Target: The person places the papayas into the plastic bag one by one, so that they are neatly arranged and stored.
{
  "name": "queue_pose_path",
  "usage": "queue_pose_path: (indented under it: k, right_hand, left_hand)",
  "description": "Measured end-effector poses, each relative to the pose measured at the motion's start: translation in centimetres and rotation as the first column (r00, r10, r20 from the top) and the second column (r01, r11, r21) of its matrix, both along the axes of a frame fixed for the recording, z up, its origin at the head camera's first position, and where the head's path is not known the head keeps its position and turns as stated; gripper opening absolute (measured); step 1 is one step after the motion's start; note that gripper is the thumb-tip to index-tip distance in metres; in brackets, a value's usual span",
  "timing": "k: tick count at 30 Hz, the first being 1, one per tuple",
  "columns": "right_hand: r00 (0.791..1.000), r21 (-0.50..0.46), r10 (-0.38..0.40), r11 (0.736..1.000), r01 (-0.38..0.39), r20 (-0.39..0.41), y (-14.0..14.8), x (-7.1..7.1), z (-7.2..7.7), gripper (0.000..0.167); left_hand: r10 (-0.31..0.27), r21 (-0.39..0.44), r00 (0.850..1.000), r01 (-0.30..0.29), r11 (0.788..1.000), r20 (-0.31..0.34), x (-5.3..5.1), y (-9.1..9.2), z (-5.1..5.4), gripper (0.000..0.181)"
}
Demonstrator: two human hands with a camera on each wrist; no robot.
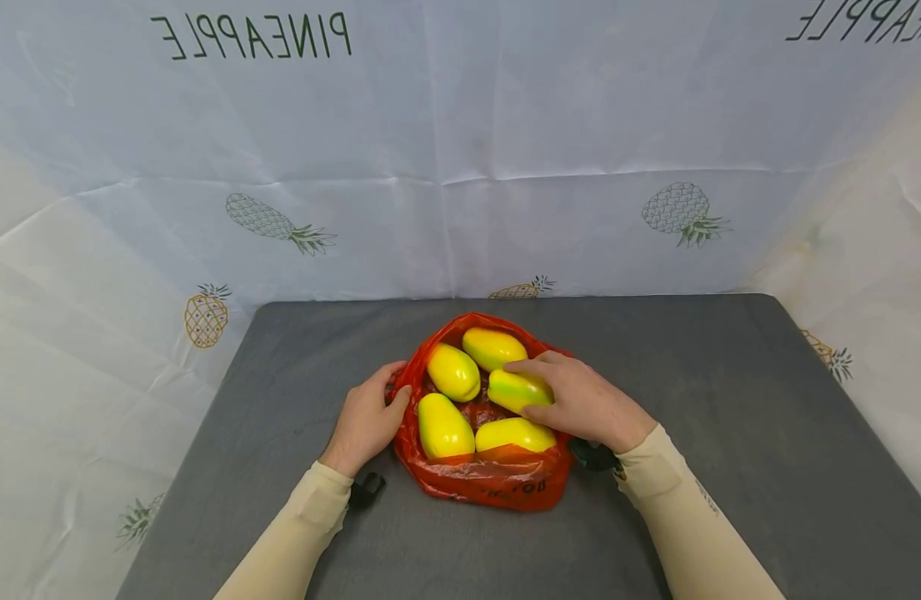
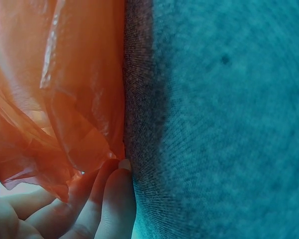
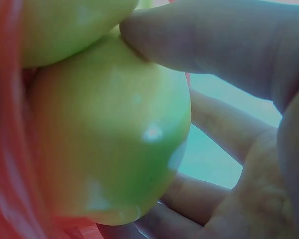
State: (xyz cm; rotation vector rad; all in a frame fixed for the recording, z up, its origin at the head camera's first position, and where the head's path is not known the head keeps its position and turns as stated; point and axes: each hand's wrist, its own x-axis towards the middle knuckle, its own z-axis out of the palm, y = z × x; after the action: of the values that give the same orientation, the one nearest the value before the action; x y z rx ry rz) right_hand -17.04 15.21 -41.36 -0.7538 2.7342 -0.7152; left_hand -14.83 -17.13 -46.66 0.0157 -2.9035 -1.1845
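A red plastic bag (image 1: 498,485) stands on the grey table with its mouth spread wide. Several smooth yellow mangoes lie in it, among them one at the front left (image 1: 443,427) and one at the back (image 1: 493,347). My right hand (image 1: 583,402) grips a yellow-green mango (image 1: 516,390) at the bag's right side, thumb on one side and fingers on the other; the right wrist view shows this mango (image 3: 109,134) close up. On the left, my left hand (image 1: 366,423) holds the bag's rim. Its fingers (image 2: 117,199) pinch the thin plastic in the left wrist view.
The dark grey tabletop (image 1: 295,375) extends around the bag on all sides. Behind it hangs a pale cloth (image 1: 460,125) printed with pineapples. Dark straps or devices sit at both wrists.
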Motion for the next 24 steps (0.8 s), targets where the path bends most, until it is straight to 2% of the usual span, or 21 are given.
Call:
queue_pose_path:
  k: [12,24]
  right_hand:
    - [1.000,0.002,0.006,1.000,-0.006,0.012,0.00,-0.09,-0.31,0.055]
    - [1.000,0.008,-0.002,1.000,0.002,0.011,-0.04,-0.19,-0.67,0.052]
  left_hand:
    - [-0.013,-0.017,1.000,0.013,1.000,-0.023,0.03,-0.06,-0.06,0.049]
    - [-0.012,-0.016,1.000,0.012,1.000,-0.017,0.05,-0.04,0.10,0.049]
